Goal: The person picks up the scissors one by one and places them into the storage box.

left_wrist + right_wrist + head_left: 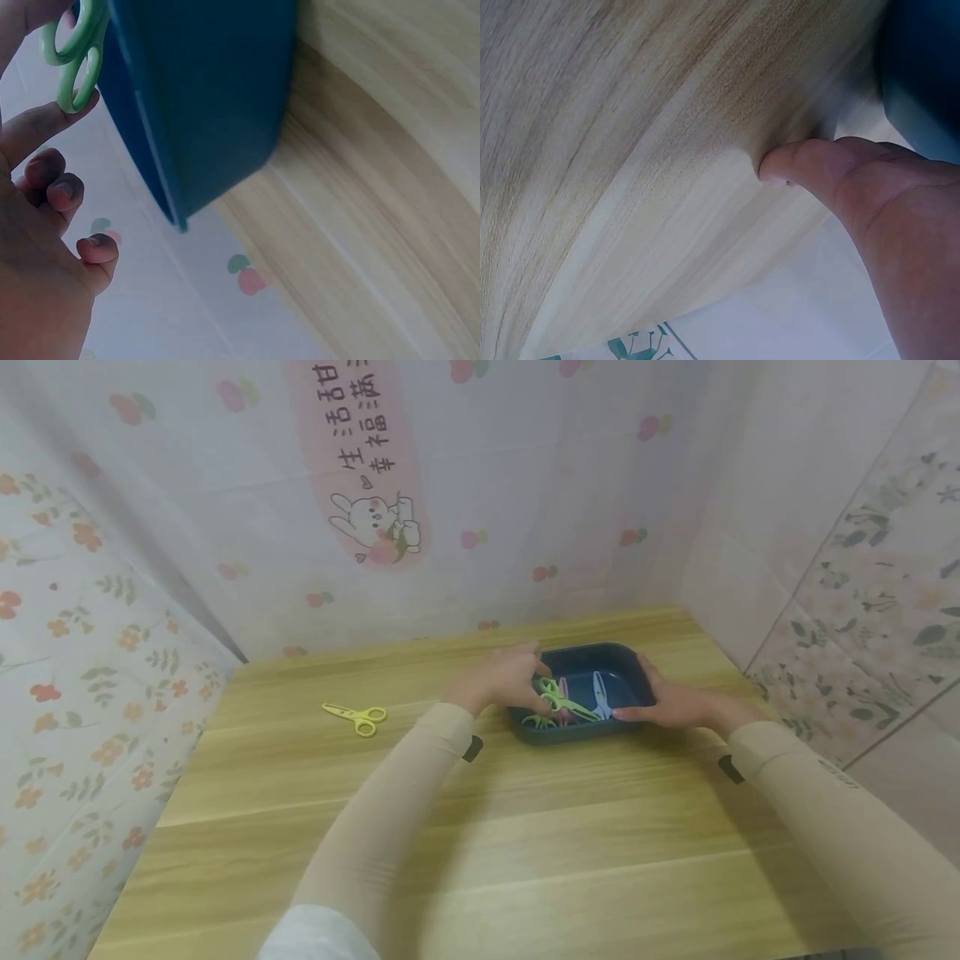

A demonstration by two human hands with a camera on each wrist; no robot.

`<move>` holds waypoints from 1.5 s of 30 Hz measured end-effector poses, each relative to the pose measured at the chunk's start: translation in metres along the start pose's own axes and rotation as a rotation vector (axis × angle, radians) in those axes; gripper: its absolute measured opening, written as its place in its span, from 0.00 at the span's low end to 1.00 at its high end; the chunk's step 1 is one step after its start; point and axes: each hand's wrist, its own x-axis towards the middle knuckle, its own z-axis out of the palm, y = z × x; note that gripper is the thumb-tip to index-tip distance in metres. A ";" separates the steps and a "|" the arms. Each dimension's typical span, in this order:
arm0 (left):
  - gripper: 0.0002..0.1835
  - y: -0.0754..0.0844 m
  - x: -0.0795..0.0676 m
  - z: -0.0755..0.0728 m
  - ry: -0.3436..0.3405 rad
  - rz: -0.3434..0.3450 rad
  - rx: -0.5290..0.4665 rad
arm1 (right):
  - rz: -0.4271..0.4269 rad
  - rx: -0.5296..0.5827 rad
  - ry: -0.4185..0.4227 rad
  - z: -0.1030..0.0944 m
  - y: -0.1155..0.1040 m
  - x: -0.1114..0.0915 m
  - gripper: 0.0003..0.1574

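Observation:
In the head view a dark blue plastic bin (pixel 622 662) stands at the table's right side. My left hand (pixel 516 677) is at its left end, pinching light green scissors (pixel 573 706) by the handles. In the left wrist view, a fingertip touches a handle loop of these scissors (pixel 91 67); the other fingers are bent. My right hand (pixel 670 700) holds the bin's right end, thumb over the front rim and fingers along the side. Inside lie blue scissors (pixel 601 693), pink scissors (pixel 564 689) and another green pair (pixel 537 721), partly hidden.
Yellow scissors (pixel 356 717) lie on the wooden table (pixel 525 843), well left of the bin. Patterned cloths (pixel 465 493) hang behind and on both sides of the table.

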 end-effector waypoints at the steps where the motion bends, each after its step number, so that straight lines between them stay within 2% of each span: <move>1: 0.39 0.001 0.002 -0.001 0.006 0.001 0.005 | -0.001 0.009 0.001 0.000 0.000 0.000 0.86; 10: 0.39 0.007 0.016 -0.015 0.047 -0.023 0.027 | -0.007 0.017 0.005 0.002 0.002 0.002 0.86; 17: 0.40 0.018 0.034 -0.022 0.042 0.007 0.064 | -0.002 0.016 -0.004 0.000 0.005 0.001 0.86; 27: 0.41 0.034 0.064 -0.029 0.007 -0.008 -0.021 | -0.017 0.055 -0.013 -0.003 0.002 -0.003 0.85; 32: 0.38 0.028 0.069 -0.022 -0.001 0.004 -0.038 | -0.030 0.048 -0.008 -0.002 -0.001 -0.002 0.85; 37: 0.35 0.016 0.071 -0.012 0.012 -0.022 0.007 | -0.024 0.046 -0.018 -0.001 -0.002 0.000 0.85; 45: 0.29 0.002 0.061 -0.011 0.035 -0.089 0.108 | -0.015 0.057 0.000 -0.002 -0.002 -0.002 0.85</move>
